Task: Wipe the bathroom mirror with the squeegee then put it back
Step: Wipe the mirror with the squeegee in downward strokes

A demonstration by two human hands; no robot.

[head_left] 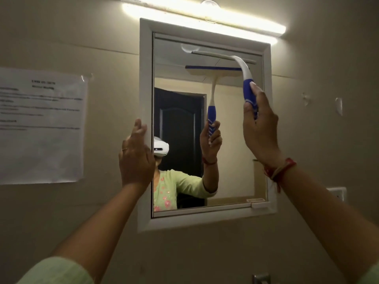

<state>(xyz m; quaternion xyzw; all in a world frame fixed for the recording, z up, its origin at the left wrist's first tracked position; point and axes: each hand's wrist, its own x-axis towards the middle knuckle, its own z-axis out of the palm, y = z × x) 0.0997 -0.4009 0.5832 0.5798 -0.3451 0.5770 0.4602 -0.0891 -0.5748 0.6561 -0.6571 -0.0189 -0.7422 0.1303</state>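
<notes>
The bathroom mirror (184, 58) hangs on the wall in a white frame (146, 78). A white and blue squeegee (245, 72) has its blade pressed flat against the glass near the top edge. My right hand (259, 128) grips its blue handle at the mirror's right side. My left hand (136, 156) holds the left edge of the frame, fingers curled around it. In the glass I see the squeegee's reflection and the person's reflected arm.
A lit tube light (205, 19) runs above the mirror. A printed paper sheet (41, 128) is taped to the wall at left. A white switch plate (337, 193) sits at right, and a clear wall hook (339, 105) above it. Metal fitting (260, 279) at the bottom edge.
</notes>
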